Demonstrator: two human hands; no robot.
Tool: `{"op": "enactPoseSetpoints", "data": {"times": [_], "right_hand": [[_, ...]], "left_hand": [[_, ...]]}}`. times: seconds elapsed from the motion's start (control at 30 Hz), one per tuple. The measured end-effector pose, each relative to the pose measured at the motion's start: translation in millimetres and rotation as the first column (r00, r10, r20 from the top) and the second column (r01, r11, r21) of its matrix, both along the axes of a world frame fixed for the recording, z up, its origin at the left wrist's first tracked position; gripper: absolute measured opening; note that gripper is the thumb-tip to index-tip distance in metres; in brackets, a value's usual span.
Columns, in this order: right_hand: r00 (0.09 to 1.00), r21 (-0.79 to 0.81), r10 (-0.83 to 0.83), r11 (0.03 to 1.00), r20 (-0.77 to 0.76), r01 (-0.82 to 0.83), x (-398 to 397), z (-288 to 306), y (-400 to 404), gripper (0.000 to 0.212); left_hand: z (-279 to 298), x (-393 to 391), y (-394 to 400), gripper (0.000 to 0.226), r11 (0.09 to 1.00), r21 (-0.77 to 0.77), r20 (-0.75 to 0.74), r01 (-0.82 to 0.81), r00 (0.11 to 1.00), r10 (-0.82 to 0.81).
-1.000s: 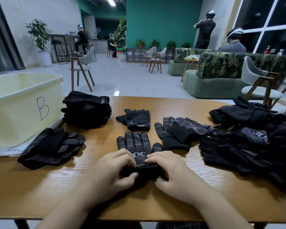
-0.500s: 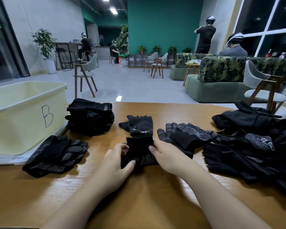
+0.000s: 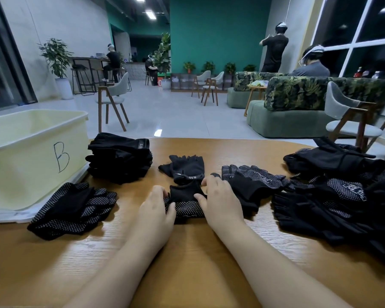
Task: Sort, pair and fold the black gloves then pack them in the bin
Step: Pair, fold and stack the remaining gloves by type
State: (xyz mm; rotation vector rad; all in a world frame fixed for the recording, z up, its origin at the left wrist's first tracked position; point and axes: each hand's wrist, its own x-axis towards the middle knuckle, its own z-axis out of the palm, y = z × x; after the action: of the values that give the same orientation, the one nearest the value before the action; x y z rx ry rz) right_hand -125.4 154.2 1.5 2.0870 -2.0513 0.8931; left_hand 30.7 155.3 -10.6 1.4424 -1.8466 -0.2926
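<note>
Folded glove pair [image 3: 187, 203] mid-counter [image 3: 198, 274], just in front of body, between both hands. Left hand [image 3: 156, 210] on its left end, thumb across dotted face, fingers curled over far edge: grip closed on pair. Right hand [image 3: 218, 201] on right end, thumb and fingertips pinching cuff flap: grip closed on pair too.

Handling, judged: knit fabric, light, limp, no stiffness; fold likely springs open if released. Rubber-dot palm side grippy, plain knit back smoother. Best hold at both ends, pinching all layers together, or one hand clamped across the middle for carrying to bin [image 3: 31, 156].

Materials: black knit with white dot grid, plain cuff folded over top. Fingerless glove [image 3: 185, 167] beyond, touching or nearly so, matte fabric, small white label. Folded dotted pair [image 3: 71, 210] left, near bin. Stack [image 3: 120, 158] of plain black folded ones beside bin. Loose pile [image 3: 333, 192] right, tangled. Bin pale yellow plastic, rigid, marked B. Counter wood-grain, smooth.
</note>
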Motion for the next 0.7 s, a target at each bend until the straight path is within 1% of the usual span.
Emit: {"op": "enactPoseSetpoints", "data": {"times": [0.07, 0.1, 0.13, 0.23, 0.3, 0.37, 0.47, 0.53, 0.6, 0.63, 0.7], "right_hand": [[0.996, -0.149, 0.08, 0.985, -0.026, -0.083, -2, 0, 5, 0.019], [0.992, -0.187, 0.119, 0.974, -0.039, -0.124, -3, 0, 8, 0.019], [0.986, -0.16, 0.155, 0.973, -0.069, -0.164, -4, 1, 13, 0.023], [0.96, 0.067, 0.233, 0.972, -0.155, -0.225, -5, -4, 24, 0.035], [0.962, 0.098, 0.228, 0.972, -0.15, -0.215, -5, -5, 23, 0.036], [0.968, 0.095, 0.215, 0.974, -0.129, -0.204, -3, -2, 22, 0.033], [0.975, 0.056, 0.219, 0.975, -0.039, -0.216, -3, 2, 21, 0.028], [0.96, 0.042, 0.261, 0.963, 0.102, -0.267, 0, 4, 23, 0.027], [0.9, 0.065, 0.364, 0.919, 0.239, -0.389, 7, 8, 27, 0.025], [0.868, 0.086, 0.415, 0.888, 0.274, -0.452, 11, 9, 29, 0.025], [0.817, 0.11, 0.499, 0.83, 0.288, -0.546, 17, 11, 31, 0.024]], "left_hand": [[0, 2, 1, 0.016, 1.0, -0.013, 0.016, -0.017, 1.0, 0.017], [0, 3, 1, 0.015, 0.999, -0.018, 0.023, -0.027, 0.999, 0.027], [0, 5, 2, 0.015, 0.999, -0.027, 0.029, -0.032, 0.999, 0.033], [2, 10, 9, 0.017, 0.997, -0.016, 0.048, -0.081, 0.995, 0.082], [3, 14, 14, 0.019, 0.993, 0.015, 0.038, -0.114, 0.993, 0.113], [4, 15, 20, 0.018, 0.993, 0.045, -0.014, -0.112, 0.994, 0.112], [5, 11, 24, 0.022, 0.993, 0.101, -0.133, -0.059, 0.988, 0.072], [8, 7, 22, 0.029, 0.992, 0.125, -0.278, -0.028, 0.959, 0.061], [11, 3, 21, 0.034, 0.99, 0.141, -0.456, -0.018, 0.886, 0.081], [14, 2, 20, 0.034, 0.989, 0.145, -0.531, -0.021, 0.842, 0.096], [18, 1, 20, 0.031, 0.989, 0.144, -0.608, -0.043, 0.785, 0.122]]}}
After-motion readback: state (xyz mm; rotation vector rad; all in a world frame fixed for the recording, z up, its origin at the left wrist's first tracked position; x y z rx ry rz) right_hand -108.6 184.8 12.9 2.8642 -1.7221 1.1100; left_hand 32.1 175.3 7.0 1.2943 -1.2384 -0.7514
